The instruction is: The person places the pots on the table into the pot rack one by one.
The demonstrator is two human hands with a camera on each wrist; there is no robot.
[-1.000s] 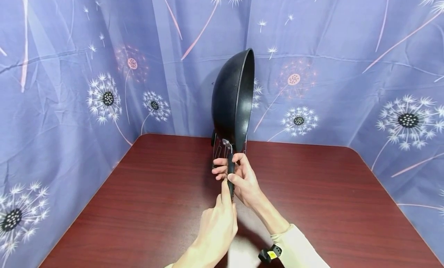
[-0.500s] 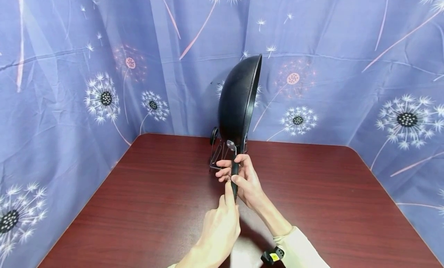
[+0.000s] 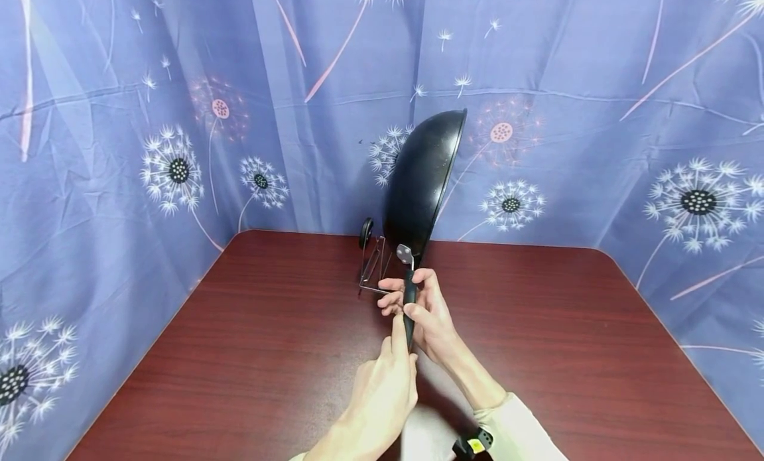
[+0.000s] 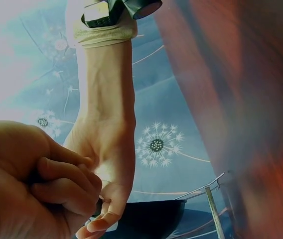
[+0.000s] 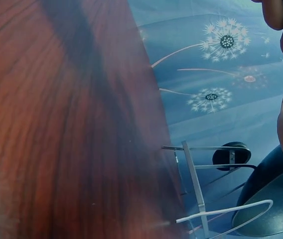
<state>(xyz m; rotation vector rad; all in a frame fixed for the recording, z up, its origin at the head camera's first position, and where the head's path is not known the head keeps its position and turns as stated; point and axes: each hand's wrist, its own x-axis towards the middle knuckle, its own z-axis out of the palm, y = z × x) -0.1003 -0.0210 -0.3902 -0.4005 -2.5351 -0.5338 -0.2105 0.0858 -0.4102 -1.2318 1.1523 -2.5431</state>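
Observation:
A black wok (image 3: 424,176) is held up on its side in the head view, its rounded underside facing left and its rim leaning right. Its black handle (image 3: 409,288) points down toward me. My left hand (image 3: 382,388) grips the handle's lower end, with curled fingers showing in the left wrist view. Higher up, my right hand (image 3: 434,318) pinches the handle between thumb and fingers. A metal bracket (image 3: 404,254) joins handle and bowl. The wok's inside is turned away in the head view.
A wire rack (image 3: 373,265) stands at the table's back, just left of and behind the wok, partly hidden. It carries a black round disc (image 3: 366,233). The dark red table (image 3: 537,355) meets a blue dandelion-print curtain (image 3: 567,149) at the back and sides.
The wok has leaned to the right and turned, so more underside shows and the opening has gone from sight. Both hands shifted slightly right with the handle. More of the rack shows.

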